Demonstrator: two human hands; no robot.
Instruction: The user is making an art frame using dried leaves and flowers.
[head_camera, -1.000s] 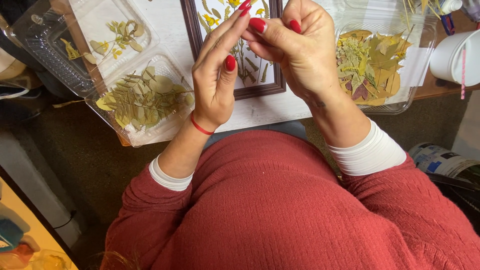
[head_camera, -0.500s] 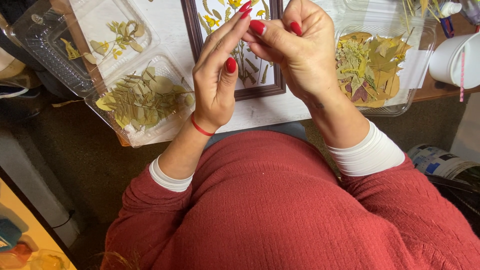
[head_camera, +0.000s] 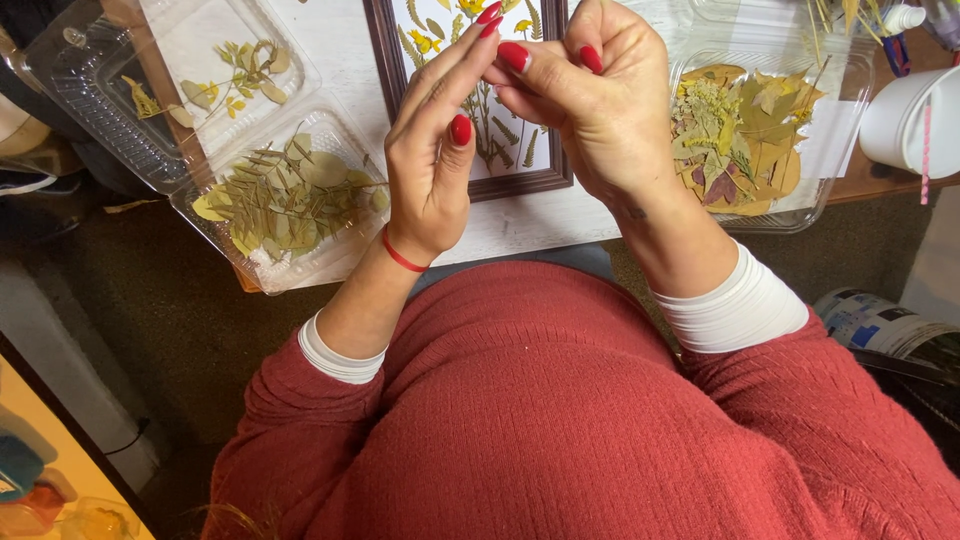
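Your left hand (head_camera: 435, 165) and right hand (head_camera: 590, 95) meet fingertip to fingertip directly above the dark wooden frame (head_camera: 480, 185) of pressed flowers. Both sets of fingers are pressed together as in a pinch, though whatever sits between them is too small to tell. The frame lies just below, its long axis running away from you; both hands are equally near.

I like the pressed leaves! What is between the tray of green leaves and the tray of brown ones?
In the head view, a dark-framed picture of pressed flowers lies between the green-leaf tray and brown-leaf tray, partly behind the left hand and right hand.
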